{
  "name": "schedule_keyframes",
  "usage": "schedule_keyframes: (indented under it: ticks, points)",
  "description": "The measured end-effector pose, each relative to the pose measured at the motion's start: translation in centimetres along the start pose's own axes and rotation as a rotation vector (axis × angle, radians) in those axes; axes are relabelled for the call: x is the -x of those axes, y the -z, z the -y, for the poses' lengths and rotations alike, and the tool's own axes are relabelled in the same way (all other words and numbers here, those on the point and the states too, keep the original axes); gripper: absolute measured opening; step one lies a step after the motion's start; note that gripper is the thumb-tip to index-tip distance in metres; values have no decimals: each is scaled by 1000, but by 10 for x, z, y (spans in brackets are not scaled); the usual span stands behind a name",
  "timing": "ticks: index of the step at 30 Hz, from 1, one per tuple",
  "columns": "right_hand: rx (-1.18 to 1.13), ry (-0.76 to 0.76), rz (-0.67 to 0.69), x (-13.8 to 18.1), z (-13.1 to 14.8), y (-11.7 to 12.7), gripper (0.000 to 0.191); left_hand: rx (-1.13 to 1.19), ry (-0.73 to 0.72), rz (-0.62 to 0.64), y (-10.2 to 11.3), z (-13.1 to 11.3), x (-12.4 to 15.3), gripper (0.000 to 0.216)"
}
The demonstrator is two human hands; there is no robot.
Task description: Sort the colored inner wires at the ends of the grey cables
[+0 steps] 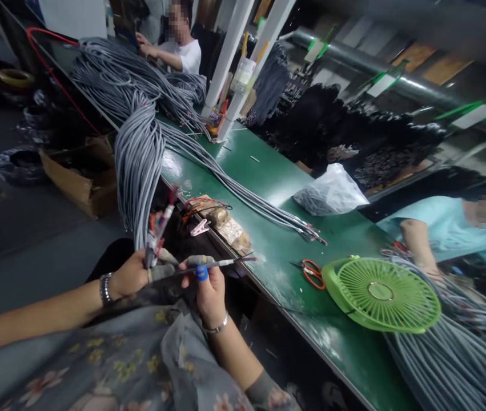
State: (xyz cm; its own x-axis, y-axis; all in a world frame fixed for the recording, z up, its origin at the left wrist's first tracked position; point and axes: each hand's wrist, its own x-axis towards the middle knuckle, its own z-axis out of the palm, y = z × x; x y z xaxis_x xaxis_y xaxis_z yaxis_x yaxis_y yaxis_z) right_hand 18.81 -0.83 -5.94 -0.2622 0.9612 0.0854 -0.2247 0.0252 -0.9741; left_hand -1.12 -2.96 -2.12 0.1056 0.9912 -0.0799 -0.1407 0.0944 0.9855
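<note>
At the green bench (268, 171), a worker's left hand (133, 275) closed around a grey cable (157, 231) held upright, while the right hand (209, 290) pinched a thin dark wire (225, 263) alongside.

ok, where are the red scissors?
Head view, right of centre: the scissors lie on the green table, just left of the green fan and to the right of the right hand.
</note>
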Motion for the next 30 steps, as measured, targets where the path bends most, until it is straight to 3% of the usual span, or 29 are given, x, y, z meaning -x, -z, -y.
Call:
schedule_keyframes:
  ticks: [2, 5, 8, 10, 15, 19, 24, 30]
  points:
    - [-32, -28, -42, 1, 3, 3, 66, 33, -9, -113, 13, -7, 8, 47]
    - [115, 16, -57, -3, 9, 14, 56, 135, 27, -202, 42, -14, 20, 55]
    - [340, 48, 112, -12, 10, 22, 39, 232, 63, -245, 68, -19, 28, 54]
    - [395, 14, 234, -19, 4, 20, 37, 266, 75, -253, 73, -23, 26, 47]
    - [200, -171, 416, -30, -22, -4, 57, 223, 108, -250, 40, -28, -3, 34]
    - [24, -295, 464, -36, -29, -13, 70, 239, 113, -231, 10, -22, -31, 30]
    - [-62, -348, 432, -39, -35, -10, 74, 211, 158, -137, 3, -20, -44, 33]
    - [-52, -393, 419, -38, -50, -13, 61, 150, 216, -120, 0, -20, -46, 38]
